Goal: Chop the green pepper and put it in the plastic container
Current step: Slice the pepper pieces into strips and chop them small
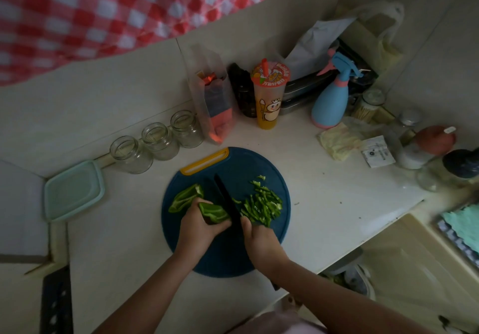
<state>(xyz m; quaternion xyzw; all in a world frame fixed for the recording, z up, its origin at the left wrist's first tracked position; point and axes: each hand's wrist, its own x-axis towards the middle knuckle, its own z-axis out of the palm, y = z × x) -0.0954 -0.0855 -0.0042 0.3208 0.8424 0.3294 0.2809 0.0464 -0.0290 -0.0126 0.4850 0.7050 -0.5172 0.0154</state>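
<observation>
Wide white counter fills the view, with a red-and-white checked cloth hanging across the top left. Centre stage is the round blue cutting board with its yellow handle at the far edge. Off to the left, well apart from the board, sits the pale green plastic container, up against the wall. At the back there's a blue spray bottle, an orange drink cup with a straw, and three glass jars in a row along the wall. Now the hands: the left hand is curled round a piece of green pepper, pinning it to the board. The right hand is wrapped round the handle of a black knife. The blade runs right alongside the cut end of that piece, tip pointing away from the person. Another pepper half lies on the board just left of the held one. A pile of chopped strips sits on the board to the right of the blade
</observation>
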